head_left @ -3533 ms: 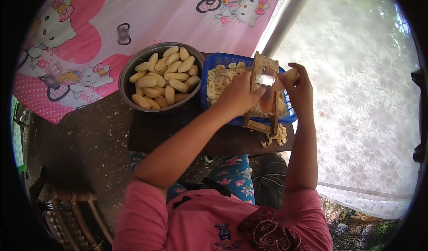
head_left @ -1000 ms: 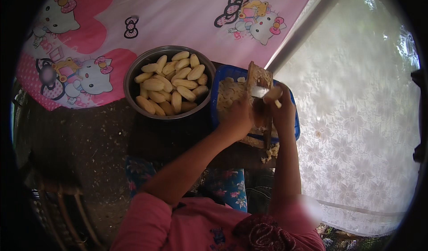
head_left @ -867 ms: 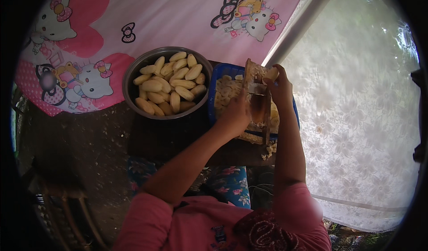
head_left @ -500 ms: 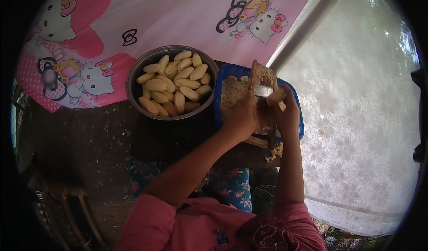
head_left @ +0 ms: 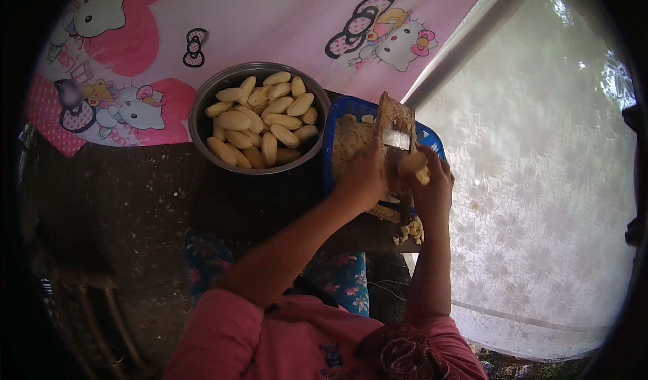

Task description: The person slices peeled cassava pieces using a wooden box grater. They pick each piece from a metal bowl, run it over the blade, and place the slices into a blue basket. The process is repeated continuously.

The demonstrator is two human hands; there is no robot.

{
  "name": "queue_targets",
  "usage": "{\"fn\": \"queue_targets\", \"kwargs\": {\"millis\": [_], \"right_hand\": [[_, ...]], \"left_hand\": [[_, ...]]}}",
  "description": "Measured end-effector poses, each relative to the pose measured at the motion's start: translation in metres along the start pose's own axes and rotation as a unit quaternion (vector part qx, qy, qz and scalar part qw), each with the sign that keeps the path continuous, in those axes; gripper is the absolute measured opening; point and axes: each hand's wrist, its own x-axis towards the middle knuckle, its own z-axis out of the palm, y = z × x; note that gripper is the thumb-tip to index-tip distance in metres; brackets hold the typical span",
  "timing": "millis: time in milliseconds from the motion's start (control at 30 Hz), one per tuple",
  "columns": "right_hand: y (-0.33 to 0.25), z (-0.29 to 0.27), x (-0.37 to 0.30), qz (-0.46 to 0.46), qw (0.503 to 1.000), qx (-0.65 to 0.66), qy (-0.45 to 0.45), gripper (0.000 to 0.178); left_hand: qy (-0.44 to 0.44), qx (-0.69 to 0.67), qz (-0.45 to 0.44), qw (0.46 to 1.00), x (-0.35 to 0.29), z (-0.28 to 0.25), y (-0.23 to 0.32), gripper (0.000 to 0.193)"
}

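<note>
Right hand (head_left: 432, 187) clamps a peeled, pale piece (head_left: 414, 164) against the wooden slicer (head_left: 395, 144); left hand (head_left: 363, 177) grips the slicer's near edge. Piece judged firm, wet-slick, small: hold by its rear end.

There was one round grey metal bowl (head_left: 202, 103) holding roughly twenty peeled pale yellow oblong pieces (head_left: 263, 127), one blue plastic basket (head_left: 331, 144) with a heap of pale shavings (head_left: 351, 144), one wooden slicer board with a metal blade (head_left: 397, 127), and two bare hands.
</note>
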Motion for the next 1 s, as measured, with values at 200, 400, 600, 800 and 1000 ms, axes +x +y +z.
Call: {"fn": "queue_targets", "kwargs": {"millis": [200, 400, 600, 800, 1000], "right_hand": [[0.027, 0.038, 0.084, 0.008, 0.999, 0.032, 0.018, 0.052], [0.0, -0.003, -0.002, 0.012, 1.0, 0.016, -0.024, 0.058], [0.024, 0.029, 0.054, 0.037, 0.998, 0.049, -0.019, 0.057], [0.011, 0.017, 0.057, 0.033, 0.996, 0.078, -0.028, 0.06], [-0.002, -0.005, -0.002, 0.084, 0.991, 0.051, -0.087, 0.061]], "left_hand": [[-0.011, -0.01, -0.048, 0.999, -0.001, -0.009, 0.01, 0.057], [0.035, -0.003, 0.015, 0.999, -0.001, -0.005, 0.005, 0.059], [-0.013, -0.012, -0.043, 0.999, 0.0, -0.001, 0.003, 0.056], [0.001, -0.01, -0.028, 1.0, 0.001, -0.013, 0.011, 0.057], [0.01, -0.004, -0.032, 0.999, 0.002, -0.004, 0.003, 0.058]]}}
